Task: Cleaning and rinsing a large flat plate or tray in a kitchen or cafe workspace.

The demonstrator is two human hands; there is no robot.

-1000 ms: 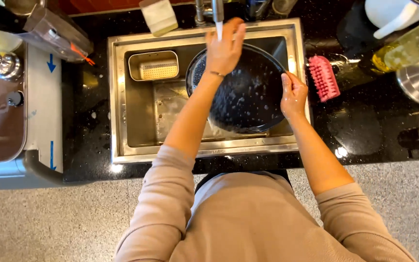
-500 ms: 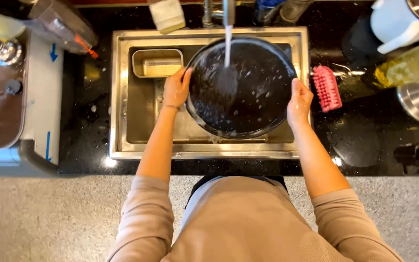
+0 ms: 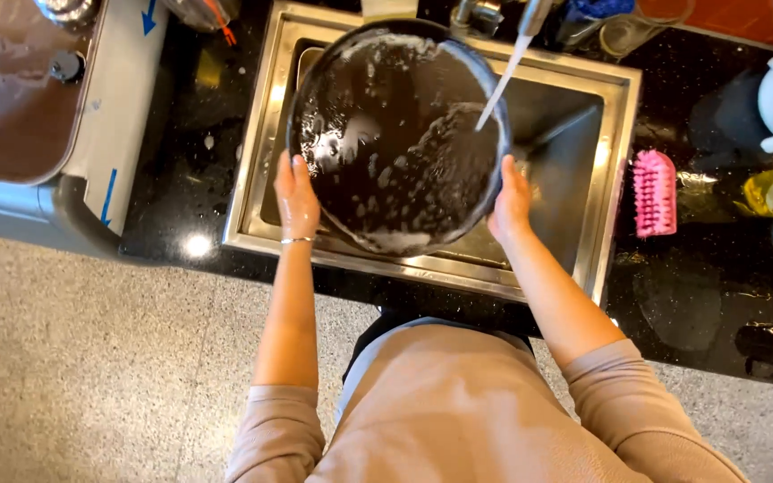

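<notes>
You hold a soapy black pan (image 3: 395, 134) over the steel sink (image 3: 615, 170), under a thin water stream (image 3: 498, 85). Your left hand (image 3: 297, 199) and right hand (image 3: 512, 199) clasp opposite rims. Suds could make it slip; a pink brush (image 3: 655, 192) lies on the worktop (image 3: 700, 295).
</notes>
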